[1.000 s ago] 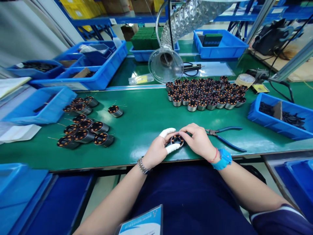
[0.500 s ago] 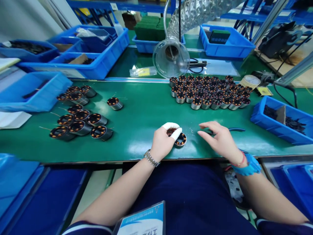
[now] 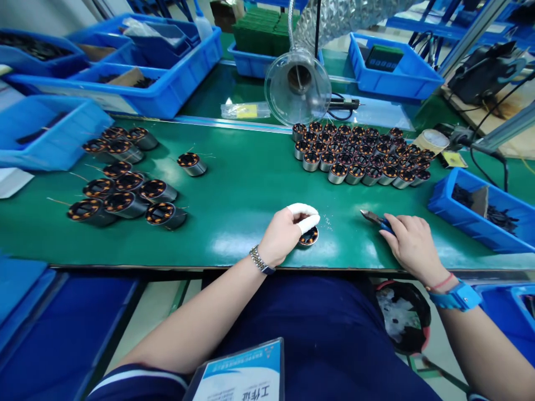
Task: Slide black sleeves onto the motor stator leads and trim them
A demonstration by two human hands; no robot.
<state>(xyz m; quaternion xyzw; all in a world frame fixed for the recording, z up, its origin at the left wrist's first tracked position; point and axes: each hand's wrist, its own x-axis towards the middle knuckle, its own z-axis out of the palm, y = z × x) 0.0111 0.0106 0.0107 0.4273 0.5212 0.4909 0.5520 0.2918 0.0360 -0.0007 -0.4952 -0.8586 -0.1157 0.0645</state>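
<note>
My left hand (image 3: pixel 286 231), with white finger cots on thumb and forefinger, is closed on a motor stator (image 3: pixel 308 239) standing on the green mat; its left part is hidden behind the fingers. Copper windings show around the stator's dark top. Farther right, my right hand (image 3: pixel 412 245) has its fingers closed around the blue handles of cutting pliers (image 3: pixel 376 219). The pliers' jaws point left and up, apart from the stator. Tiny pale bits (image 3: pixel 327 221) lie on the mat between the hands.
Several finished-looking stators (image 3: pixel 361 156) stand in rows at back right. Stators with loose wires (image 3: pixel 125 204) are grouped left, with one stator (image 3: pixel 192 164) apart. A fume funnel (image 3: pixel 297 89) hangs behind. Blue bins (image 3: pixel 480 214) flank the green bench (image 3: pixel 251 184).
My right hand has moved right and closed on the cutting pliers, which have turned so their jaws show. My left hand stays on the stator. The view has shifted slightly.
</note>
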